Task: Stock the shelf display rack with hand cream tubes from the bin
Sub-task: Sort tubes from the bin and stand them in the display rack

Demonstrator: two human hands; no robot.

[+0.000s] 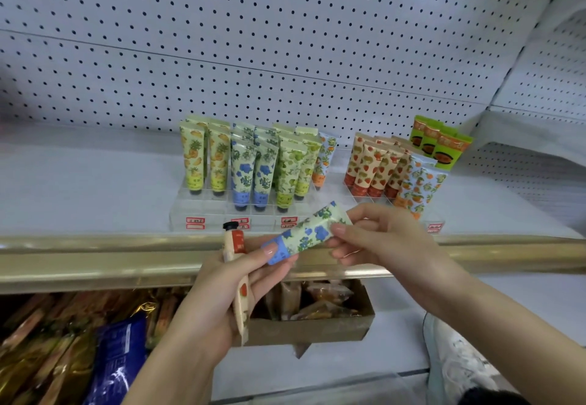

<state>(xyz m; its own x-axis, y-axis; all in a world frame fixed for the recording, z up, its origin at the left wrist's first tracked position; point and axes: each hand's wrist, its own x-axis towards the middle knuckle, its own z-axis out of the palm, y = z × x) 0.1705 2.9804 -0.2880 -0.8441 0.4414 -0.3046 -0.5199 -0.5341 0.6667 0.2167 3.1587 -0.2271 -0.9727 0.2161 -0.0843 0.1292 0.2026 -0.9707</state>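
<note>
Your left hand [228,281] grips cream-and-red black-capped tube [236,243], thumb pinching blue-flowered plastic tube [309,231]; your right hand [374,239] pinches its 2 o'clock end. Clear acrylic rack [203,211] at 12 o'clock.

The left hand [218,290] covers the middle of the red-banded hand cream tube [236,241]; only its black-capped top and crimped tail show. The thumb and fingers hide the cap end of the blue-flower tube [306,230]. Print on the red price labels [195,223] along the front edge of the display rack [203,211] is too small to read. The rear tubes [242,127] stand mostly masked by the front rows. The blue packet [117,360] runs off the bottom edge.
</note>
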